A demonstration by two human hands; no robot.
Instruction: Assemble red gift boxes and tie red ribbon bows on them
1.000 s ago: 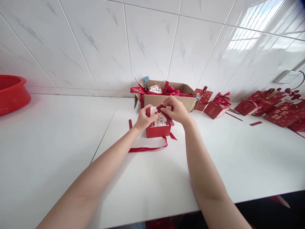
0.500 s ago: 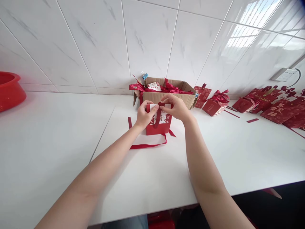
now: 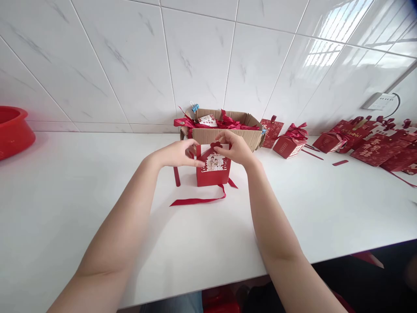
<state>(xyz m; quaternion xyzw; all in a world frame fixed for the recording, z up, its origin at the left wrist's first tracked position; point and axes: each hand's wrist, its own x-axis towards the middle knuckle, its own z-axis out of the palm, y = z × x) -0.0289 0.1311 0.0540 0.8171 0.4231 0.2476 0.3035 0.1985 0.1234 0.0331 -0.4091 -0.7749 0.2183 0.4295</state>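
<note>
A red gift box with a white printed card front stands upright on the table. Across its upper front slants a dark red strip with a flower-shaped end. My right hand pinches that flower end at the top edge of the box. At the box's left side is my left hand, thumb and fingers apart, the thumb tip by the strip's lower end. A red ribbon comes from under the box and lies loose in front, and a short ribbon tail sticks out on the right.
Behind stands a cardboard box full of red ribbons, with blue binder clips. Another dark red strip lies to the left. Rightward are a ribbon-tied box and several red bags. A red basin sits far left.
My left hand has left the flower end and moved left and down to the box's side. The strip has swung from hanging down to slanting left. My right hand stays at the flower.
</note>
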